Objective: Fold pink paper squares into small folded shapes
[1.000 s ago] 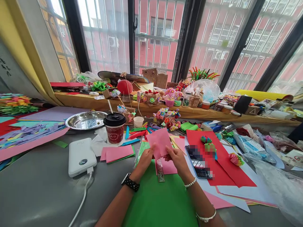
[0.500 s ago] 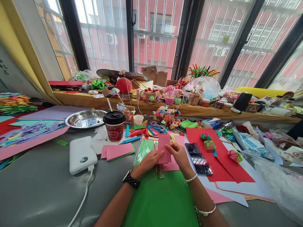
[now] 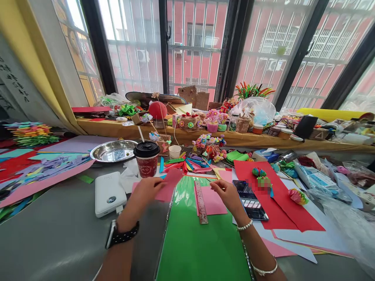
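Note:
My left hand (image 3: 146, 197), blurred by motion, pinches a piece of pink paper (image 3: 174, 179) by its left edge, left of the green mat. Other pink paper (image 3: 163, 196) lies on the table beneath it, partly hidden by the hand. Above the mat's right side, my right hand (image 3: 227, 195) has thumb and fingers brought together; whether something thin is between them I cannot make out. Below and between the hands, a patterned ruler (image 3: 201, 207) lies over the left part of a larger pink sheet (image 3: 216, 202) on the glossy green mat (image 3: 202, 249).
A lidded cup with a straw (image 3: 146, 162) and a white power bank (image 3: 109, 195) stand at left, near a metal dish (image 3: 114, 151). At right, a phone (image 3: 252, 203) rests beside red sheets (image 3: 295, 207). Coloured paper strips (image 3: 187, 162) lie behind the mat.
My left hand has moved left with the pink paper, away from my right hand. My right hand has let go of that paper. The ruler and larger pink sheet are now more exposed.

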A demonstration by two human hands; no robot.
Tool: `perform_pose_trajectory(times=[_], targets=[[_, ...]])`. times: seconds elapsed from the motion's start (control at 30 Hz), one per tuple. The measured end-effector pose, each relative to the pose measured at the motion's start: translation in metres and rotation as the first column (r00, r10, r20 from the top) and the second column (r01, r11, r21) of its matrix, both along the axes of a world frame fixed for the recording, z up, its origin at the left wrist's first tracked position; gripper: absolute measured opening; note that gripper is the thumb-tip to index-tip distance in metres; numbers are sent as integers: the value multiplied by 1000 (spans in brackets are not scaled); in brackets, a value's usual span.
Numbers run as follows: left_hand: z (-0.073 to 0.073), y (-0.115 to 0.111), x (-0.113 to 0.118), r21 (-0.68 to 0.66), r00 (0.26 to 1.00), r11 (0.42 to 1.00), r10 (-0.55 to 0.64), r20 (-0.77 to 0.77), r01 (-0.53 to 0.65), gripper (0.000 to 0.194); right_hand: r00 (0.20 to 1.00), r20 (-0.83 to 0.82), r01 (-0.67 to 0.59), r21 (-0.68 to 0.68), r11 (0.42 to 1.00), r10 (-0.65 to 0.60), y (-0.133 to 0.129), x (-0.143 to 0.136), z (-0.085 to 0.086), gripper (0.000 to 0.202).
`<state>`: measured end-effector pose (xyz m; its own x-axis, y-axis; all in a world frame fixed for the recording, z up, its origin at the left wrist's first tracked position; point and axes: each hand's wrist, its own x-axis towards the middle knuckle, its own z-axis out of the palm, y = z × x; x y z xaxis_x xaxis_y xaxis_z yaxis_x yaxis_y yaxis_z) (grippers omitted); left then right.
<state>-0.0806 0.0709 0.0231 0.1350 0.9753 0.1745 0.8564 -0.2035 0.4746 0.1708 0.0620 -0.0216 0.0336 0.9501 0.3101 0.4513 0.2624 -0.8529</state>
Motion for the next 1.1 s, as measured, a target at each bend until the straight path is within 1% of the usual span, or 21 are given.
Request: perform_pose_trajectory(times=[0.03,0.07,0.1,0.13,0.2,0.27,0.3,0.33,0.37,0.4,0.43,0.47,0.53,0.57,0.6,0.67,0.77,0.83,0.93,1.0,1.1], targets=[[1,0,-10,-7,992,998,57,-111,-58,24,999,42,13,7,1000,-14,0,1,0,29],[0,1,-18,-7,968,990,133,-215,-138,24,998,69,14,0,1000,-14,0,3,0,27],[-2,2,-24,-6,929,976,205,-307,-217,24,995,95,2,-15,1000,0,0,5,-1,25],[-5,2,-27,22,894,965,250,-373,-261,25,991,129,-19,-32,999,23,1,7,-2,24],[-11,3,-26,96,848,959,280,-449,-266,32,968,232,-85,-71,994,99,0,12,-5,30],[-15,2,-17,148,841,961,277,-464,-235,36,909,351,-186,-138,973,224,-2,16,-7,50],[-15,0,-10,171,854,965,258,-452,-201,36,871,398,-233,-180,956,288,-3,17,-7,59],[-15,-1,-1,194,875,969,226,-428,-155,34,834,434,-268,-221,938,341,-5,18,-8,66],[-15,-2,10,193,905,977,165,-392,-95,32,799,462,-297,-252,921,384,-7,17,-7,71],[-15,-4,22,177,938,984,61,-341,0,31,770,486,-320,-267,909,414,-8,16,-7,72],[-16,-6,34,138,955,986,-47,-293,91,32,746,507,-339,-268,902,431,-9,15,-7,71],[-18,-8,47,115,953,971,-178,-244,211,33,726,525,-362,-258,896,444,-10,13,-6,69],[-27,-12,70,51,883,891,-437,-173,451,36,695,545,-418,-224,880,469,-11,10,-5,63],[-32,-15,78,24,845,852,-514,-150,522,40,684,551,-445,-205,872,479,-10,9,-5,61],[-38,-17,84,7,828,836,-543,-142,549,45,673,558,-467,-189,864,486,-10,8,-4,58],[-50,-20,88,-41,842,858,-511,-173,512,54,651,581,-489,-171,855,488,-10,7,-5,55],[-60,-19,77,-73,866,899,-435,-245,431,61,628,619,-465,-188,865,471,-9,8,-6,54],[-60,-16,66,-77,877,921,-387,-284,381,60,623,624,-451,-207,868,472,-9,9,-6,54],[-56,-9,55,-84,887,945,-325,-328,316,59,625,623,-442,-213,871,470,-10,10,-5,55],[-54,-6,52,-79,891,956,-293,-347,284,56,629,622,-441,-209,873,467,-10,10,-4,54],[-55,-3,52,-51,898,965,-259,-356,258,51,624,620,-449,-214,868,475,-11,11,-3,56]])
